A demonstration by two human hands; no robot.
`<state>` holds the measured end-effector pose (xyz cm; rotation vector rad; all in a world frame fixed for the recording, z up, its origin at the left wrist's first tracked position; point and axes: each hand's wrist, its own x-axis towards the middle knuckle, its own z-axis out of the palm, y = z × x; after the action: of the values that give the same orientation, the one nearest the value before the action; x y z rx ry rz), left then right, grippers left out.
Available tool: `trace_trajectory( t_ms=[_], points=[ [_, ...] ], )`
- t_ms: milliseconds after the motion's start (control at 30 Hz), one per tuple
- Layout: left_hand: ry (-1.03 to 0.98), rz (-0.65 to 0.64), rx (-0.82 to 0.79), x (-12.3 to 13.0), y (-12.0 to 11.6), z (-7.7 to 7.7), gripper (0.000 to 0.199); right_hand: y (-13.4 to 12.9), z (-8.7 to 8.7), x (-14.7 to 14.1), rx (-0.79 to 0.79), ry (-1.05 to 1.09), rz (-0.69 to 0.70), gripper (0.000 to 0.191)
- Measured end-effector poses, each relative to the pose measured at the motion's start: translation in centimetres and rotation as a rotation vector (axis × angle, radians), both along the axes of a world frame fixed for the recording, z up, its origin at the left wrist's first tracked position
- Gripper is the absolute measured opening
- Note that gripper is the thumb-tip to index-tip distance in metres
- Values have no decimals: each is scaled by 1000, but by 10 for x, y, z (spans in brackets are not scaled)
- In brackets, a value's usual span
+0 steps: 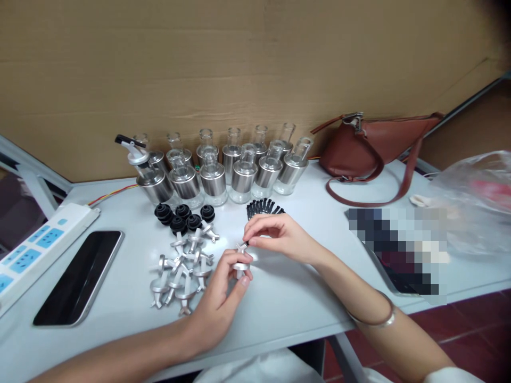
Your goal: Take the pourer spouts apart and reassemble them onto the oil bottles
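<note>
My left hand [227, 290] grips a silver pourer spout [241, 267] by its round disc, the forked end pointing away from me. At that fork, my right hand [275, 236] pinches a small black cap lever [246, 243], mostly hidden by the fingers. Just beyond my right hand, several black levers [263, 206] lie fanned out. To the left of my left hand is a loose pile of silver pourer spouts [181, 271]. Black ribbed stoppers [178, 223] are gathered behind the pile.
Several glass bottles with metal sleeves [213, 178] stand along the cardboard wall; a pourer with a black lever [138, 154] tops the leftmost. A phone [80, 279] and power strip [43, 250] lie left. On the right are a brown bag [375, 143], a plastic bag [475, 202] and a blurred-out device.
</note>
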<state>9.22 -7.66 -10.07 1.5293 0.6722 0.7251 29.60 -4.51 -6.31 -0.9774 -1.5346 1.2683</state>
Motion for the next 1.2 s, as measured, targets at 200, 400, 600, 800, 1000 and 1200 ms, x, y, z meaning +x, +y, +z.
trace_trajectory(
  t_ms=[200,400,600,800,1000,1200],
  points=[
    [2,-8,-8,0,0,0,15,-1,-1,0,8,-43,4,19],
    [2,-15,-23,0,1,0,16,0,1,3,-12,-97,55,12],
    [10,-3,-26,2,3,1,13,-1,3,3,-14,-94,83,12],
    [20,0,-31,1,2,1,13,-2,1,1,20,-120,67,24],
    [29,-11,-31,1,2,1,13,-2,1,0,44,-157,64,19],
    [24,-12,-25,0,2,1,14,-2,4,-2,-23,-45,-19,11]
  ],
)
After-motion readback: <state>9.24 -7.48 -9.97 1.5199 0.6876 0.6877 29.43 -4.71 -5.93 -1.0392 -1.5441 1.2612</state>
